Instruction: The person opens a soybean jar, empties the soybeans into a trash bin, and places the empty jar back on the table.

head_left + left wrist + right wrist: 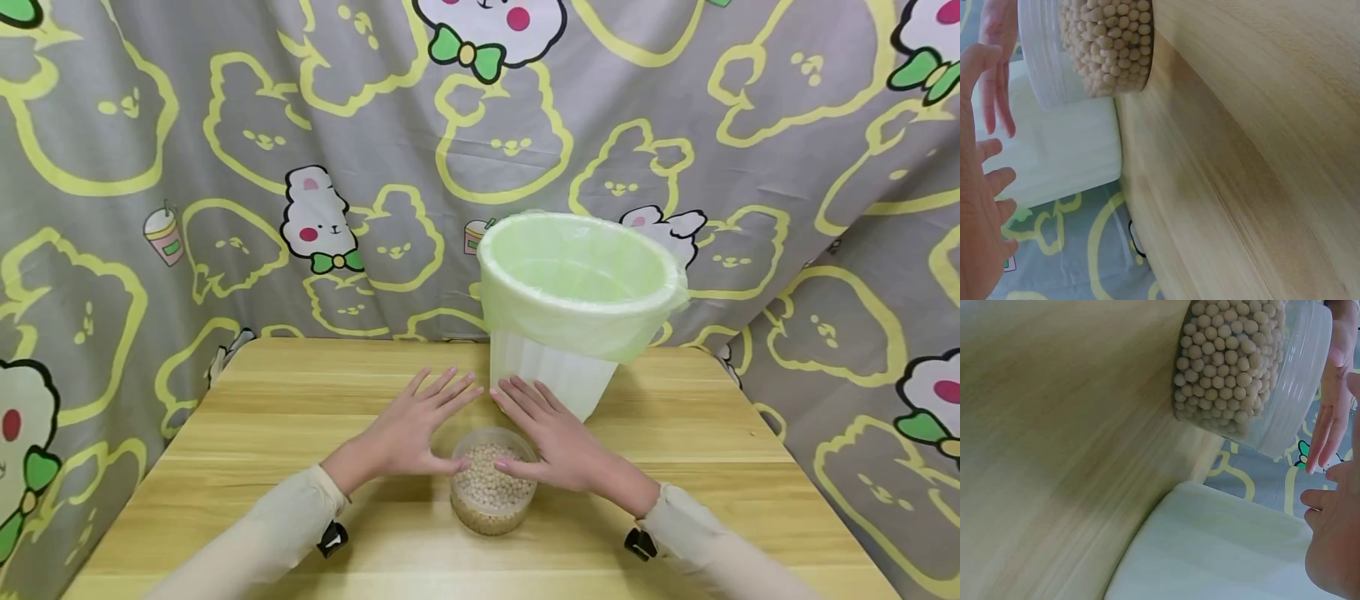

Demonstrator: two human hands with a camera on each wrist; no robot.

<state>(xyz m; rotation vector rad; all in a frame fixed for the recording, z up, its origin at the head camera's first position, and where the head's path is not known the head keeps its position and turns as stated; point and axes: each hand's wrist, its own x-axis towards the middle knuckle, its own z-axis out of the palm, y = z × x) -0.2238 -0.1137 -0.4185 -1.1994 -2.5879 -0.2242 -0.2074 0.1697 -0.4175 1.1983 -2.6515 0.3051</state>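
Observation:
A clear round plastic container (491,492) filled with small beige beans stands on the wooden table (262,433), close to the front. My left hand (416,429) lies just left of it and my right hand (551,433) just right, both palms down with fingers straight and spread. Both thumbs reach to the container's rim. The left wrist view has the container (1107,44) at top, the left hand (979,206) beside it. In the right wrist view the container (1235,362) sits at top with the right hand (1335,550) at the edge. Neither hand grips anything.
A white ribbed bin (555,375) lined with a pale green bag (577,283) stands right behind the hands, at the table's back. A grey curtain (225,167) with yellow cartoon outlines hangs around the table. Bare wood lies left and right.

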